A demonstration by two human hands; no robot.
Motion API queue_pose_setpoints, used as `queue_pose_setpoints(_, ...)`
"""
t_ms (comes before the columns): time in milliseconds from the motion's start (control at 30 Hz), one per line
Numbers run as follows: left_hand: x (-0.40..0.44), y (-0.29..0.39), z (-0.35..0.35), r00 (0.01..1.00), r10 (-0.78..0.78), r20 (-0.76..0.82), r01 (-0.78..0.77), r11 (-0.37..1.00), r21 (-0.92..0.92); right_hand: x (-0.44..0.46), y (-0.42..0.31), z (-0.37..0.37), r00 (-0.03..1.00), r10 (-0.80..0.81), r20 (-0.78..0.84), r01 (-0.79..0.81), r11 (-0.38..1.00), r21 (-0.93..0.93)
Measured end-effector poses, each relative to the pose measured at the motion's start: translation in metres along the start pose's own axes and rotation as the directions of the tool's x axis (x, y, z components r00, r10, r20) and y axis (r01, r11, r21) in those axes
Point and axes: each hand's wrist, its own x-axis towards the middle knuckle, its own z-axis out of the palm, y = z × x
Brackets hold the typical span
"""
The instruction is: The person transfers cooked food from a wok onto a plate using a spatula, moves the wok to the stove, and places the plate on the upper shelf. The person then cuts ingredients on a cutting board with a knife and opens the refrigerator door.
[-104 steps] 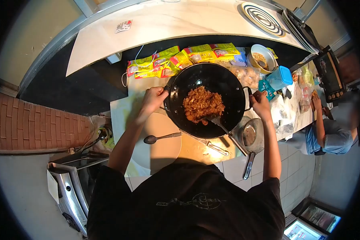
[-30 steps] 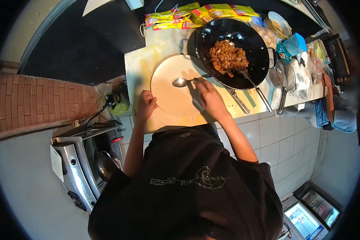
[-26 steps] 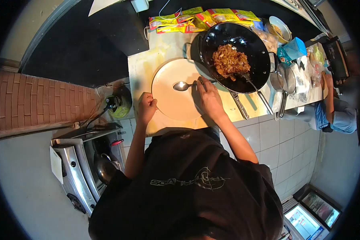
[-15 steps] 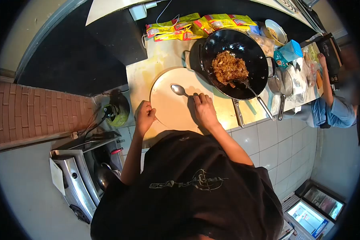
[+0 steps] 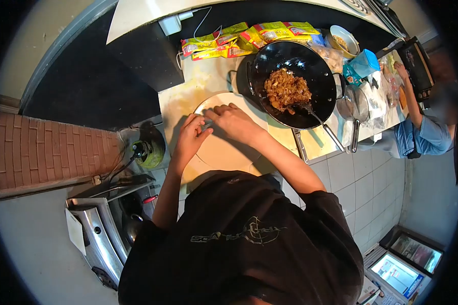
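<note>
A round pale board [image 5: 224,152] lies on the counter in front of me. My left hand [image 5: 189,140] is at its left rim, fingers bent and thumb pointing toward the right hand. My right hand [image 5: 234,124] reaches across the board's upper part, its curled fingertips close to the left fingers. What either hand pinches is too small or hidden to make out. The spoon seen earlier on the board is now covered by my right hand. Right of the board stands a black wok [image 5: 318,61] holding a brown cooked filling [image 5: 287,90] and a spatula [image 5: 325,127].
A knife [image 5: 299,146] lies below the wok, beside a strainer [image 5: 355,114]. Yellow-red packets [image 5: 229,44], a bowl [image 5: 343,40] and a blue-lidded container [image 5: 366,63] line the back. At the right, another person's arm [image 5: 412,96] reaches over the counter. A gas cylinder [image 5: 150,147] stands left.
My right hand has moved left across the board and over the spoon, meeting my left hand. My left hand has shifted slightly up and right at the rim.
</note>
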Motion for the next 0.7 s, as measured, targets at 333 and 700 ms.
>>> queue_pose_setpoints(333, 0.024, -0.044, 0.022, 0.996, -0.039, -0.079, 0.046, 0.995, 0.089, -0.045, -0.002, -0.088, 0.965, 0.116, -0.234, -0.127, 0.991, -0.032)
queue_pose_setpoints(700, 0.034, -0.085, 0.012, 0.99, -0.116, -0.079, 0.137, 0.925, 0.356, -0.234, 0.07, -0.135, 0.629, 0.77, -0.106, -0.772, 0.603, -0.201)
